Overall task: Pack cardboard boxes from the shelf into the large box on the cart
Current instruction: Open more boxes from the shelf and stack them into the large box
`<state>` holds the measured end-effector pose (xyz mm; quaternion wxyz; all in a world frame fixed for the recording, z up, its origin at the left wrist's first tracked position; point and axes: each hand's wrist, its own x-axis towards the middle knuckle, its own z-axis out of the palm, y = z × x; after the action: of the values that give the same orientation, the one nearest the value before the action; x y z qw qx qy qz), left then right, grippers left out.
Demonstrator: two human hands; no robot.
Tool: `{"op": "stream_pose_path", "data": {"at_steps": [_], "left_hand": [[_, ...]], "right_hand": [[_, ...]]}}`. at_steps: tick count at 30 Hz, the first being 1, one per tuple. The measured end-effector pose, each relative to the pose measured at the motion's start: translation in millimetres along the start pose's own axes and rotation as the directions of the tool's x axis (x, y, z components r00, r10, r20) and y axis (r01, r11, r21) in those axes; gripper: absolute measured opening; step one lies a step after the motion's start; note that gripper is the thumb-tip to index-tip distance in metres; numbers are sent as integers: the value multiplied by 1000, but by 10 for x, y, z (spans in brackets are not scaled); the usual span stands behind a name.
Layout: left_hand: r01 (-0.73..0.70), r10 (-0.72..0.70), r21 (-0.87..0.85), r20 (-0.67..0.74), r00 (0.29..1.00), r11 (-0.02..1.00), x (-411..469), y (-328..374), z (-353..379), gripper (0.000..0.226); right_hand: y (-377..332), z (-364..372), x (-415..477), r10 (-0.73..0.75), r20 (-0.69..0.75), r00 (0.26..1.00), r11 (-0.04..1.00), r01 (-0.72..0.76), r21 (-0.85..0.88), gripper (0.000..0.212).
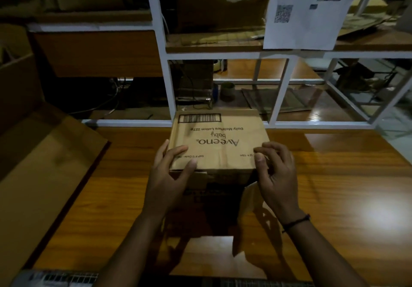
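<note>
A small brown cardboard box (219,140) printed "Aveeno baby" with a barcode lies on the glossy wooden shelf board (334,186), its print upside down to me. My left hand (169,175) grips its near left corner, thumb on top. My right hand (276,175) touches the near right corner with fingertips, fingers partly curled. A loose flap hangs below the box's near edge. At the left, a large open cardboard box (44,170) shows its flaps and inside.
White metal shelf frames (166,63) stand behind the box, with flattened cardboard, a dark cup and cables on the lower boards. A printed paper sheet (307,12) with a QR code hangs at upper right. A wire grid edge shows at the bottom left.
</note>
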<state>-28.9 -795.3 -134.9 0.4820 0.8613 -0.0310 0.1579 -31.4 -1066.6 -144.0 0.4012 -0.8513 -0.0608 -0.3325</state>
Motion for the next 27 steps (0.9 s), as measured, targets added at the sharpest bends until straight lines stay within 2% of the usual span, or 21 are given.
{"op": "stream_pose_path", "data": {"at_steps": [3,7,11,16,18,22,25,27], "left_hand": [[4,-8,-83,-44,999,997,-113,-113,31,70],[95,-97,-159,-4,995,983,-303,-322,143,88],[186,-182,-122,41,982,975,-459,-520,206,94],[134,-135,-16,-25,991,991,-333,-281,43,80],[111,-107,40,-76,991,993,-246,-114,-66,79],[91,-63,143,-190,980,985,-113,228,-294,71],[93,-59,234,-151,987,968,-66,457,-430,69],[140,-115,339,-93,989,930,-11,524,-456,75]], "right_hand": [[62,52,-212,-22,22,1000,999,21,30,56],[154,147,-569,30,4,1000,997,-30,66,64],[127,198,-669,26,-9,1000,999,-26,37,75],[-31,139,-466,58,-68,996,998,-56,26,80],[-130,94,-347,70,-109,992,997,-68,24,73],[-468,-77,-41,97,-167,981,995,-102,-19,42],[-667,-235,156,103,-73,992,989,-110,-102,31],[-729,-280,230,100,46,994,984,-92,-155,34]]}}
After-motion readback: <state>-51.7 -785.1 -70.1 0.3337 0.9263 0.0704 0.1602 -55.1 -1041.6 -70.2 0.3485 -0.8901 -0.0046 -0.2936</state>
